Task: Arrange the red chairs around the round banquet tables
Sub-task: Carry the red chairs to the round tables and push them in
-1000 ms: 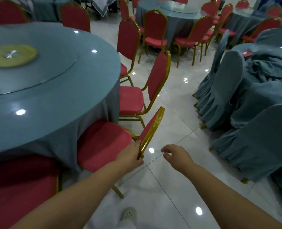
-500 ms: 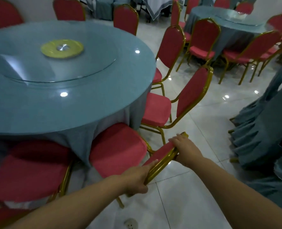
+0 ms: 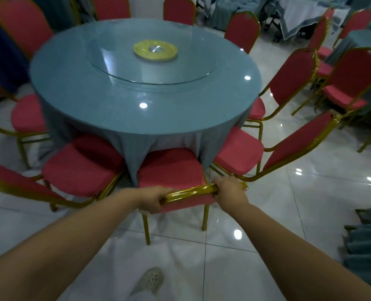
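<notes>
- both hands now on the gilt top rail: left hand (image 3: 151, 199) and right hand (image 3: 231, 192) curl round the red chair (image 3: 169, 170), a second ago left-held only.
- chair squared just ahead of them, seat tucked at the round table (image 3: 115, 105); likely nearly placed.

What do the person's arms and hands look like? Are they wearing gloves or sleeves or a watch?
No gloves: the left hand and the right hand are both bare. No sleeves show either, as both forearms are uncovered right to the picture's edge. No watch, bracelet or ring is visible on either wrist or hand. Low down, a light perforated shoe shows on the floor.
</notes>
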A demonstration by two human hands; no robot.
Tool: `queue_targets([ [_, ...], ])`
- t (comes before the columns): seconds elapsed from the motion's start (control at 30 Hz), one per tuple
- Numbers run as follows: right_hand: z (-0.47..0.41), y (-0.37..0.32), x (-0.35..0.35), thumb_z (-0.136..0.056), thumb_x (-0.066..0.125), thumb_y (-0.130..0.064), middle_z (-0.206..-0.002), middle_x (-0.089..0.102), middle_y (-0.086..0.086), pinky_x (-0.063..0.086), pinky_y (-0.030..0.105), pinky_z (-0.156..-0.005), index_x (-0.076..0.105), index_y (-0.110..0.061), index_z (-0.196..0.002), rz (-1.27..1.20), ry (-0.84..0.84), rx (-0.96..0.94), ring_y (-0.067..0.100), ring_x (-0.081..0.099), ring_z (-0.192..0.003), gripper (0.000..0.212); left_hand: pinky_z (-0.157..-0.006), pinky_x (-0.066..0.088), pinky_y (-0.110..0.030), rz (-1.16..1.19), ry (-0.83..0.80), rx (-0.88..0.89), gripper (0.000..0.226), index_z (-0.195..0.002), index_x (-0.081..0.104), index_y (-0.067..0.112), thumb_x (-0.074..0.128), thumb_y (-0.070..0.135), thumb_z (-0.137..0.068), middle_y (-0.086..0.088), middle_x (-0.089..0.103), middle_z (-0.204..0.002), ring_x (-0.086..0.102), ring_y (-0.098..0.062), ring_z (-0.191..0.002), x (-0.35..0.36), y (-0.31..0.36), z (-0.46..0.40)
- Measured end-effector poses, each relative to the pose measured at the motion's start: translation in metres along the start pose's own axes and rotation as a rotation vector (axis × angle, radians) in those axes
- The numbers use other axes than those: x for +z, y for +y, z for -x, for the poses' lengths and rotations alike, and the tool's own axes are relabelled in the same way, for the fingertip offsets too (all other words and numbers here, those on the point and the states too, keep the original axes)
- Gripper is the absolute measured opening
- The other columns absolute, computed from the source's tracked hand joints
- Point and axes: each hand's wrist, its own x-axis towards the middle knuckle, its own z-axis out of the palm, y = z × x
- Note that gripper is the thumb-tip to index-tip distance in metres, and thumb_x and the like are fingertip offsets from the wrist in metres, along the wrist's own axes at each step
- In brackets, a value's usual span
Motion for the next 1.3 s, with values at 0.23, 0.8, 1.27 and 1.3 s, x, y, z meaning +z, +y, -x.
queue_targets([
  [0.23,0.001,-0.011,0.003,-0.086,0.059,-0.02,-0.107,0.059,0.007,0.045,0.035,-0.086,0.055,-0.016,-0.103,-0.01,-0.062,-0.018,0.026,0.052,-0.104,0.018,-0.091,0.053,-0.034,0.04,0.006,-0.091,0.072,-0.134,0.041,0.043,0.063,0.002,-0.079,0.003,0.058,-0.115,0.058,-0.016,-0.105,-0.001,-0.012,0.01],
  [0.8,0.074,0.007,-0.004,-0.087,0.065,-0.021,-0.147,0.036,0.0,0.034,0.033,-0.11,0.033,-0.022,-0.141,-0.245,0.12,0.364,0.019,0.036,-0.133,0.063,-0.097,0.044,-0.028,-0.017,0.288,0.476,0.069,-0.14,0.039,0.032,0.069,0.03,-0.077,0.009,0.051,-0.134,0.05,-0.009,-0.118,-0.007,0.116,-0.011],
  [1.27,0.263,0.148,-0.028,-0.093,0.056,-0.023,-0.15,0.031,0.0,0.032,0.03,-0.108,0.026,-0.02,-0.147,-0.27,0.241,0.929,0.019,0.033,-0.135,0.061,-0.11,0.035,-0.03,-0.18,0.064,0.789,0.048,-0.139,0.043,0.027,0.056,0.025,-0.093,0.007,0.043,-0.145,0.04,-0.012,-0.133,0.077,0.322,-0.07],
  [1.3,0.272,0.16,-0.026,-0.093,0.056,-0.023,-0.15,0.031,-0.001,0.032,0.03,-0.109,0.026,-0.02,-0.147,-0.287,0.25,0.951,0.019,0.033,-0.135,0.061,-0.11,0.036,-0.031,-0.16,0.046,0.793,0.046,-0.138,0.044,0.026,0.055,0.023,-0.094,0.007,0.045,-0.144,0.041,-0.012,-0.132,0.085,0.337,-0.076],
])
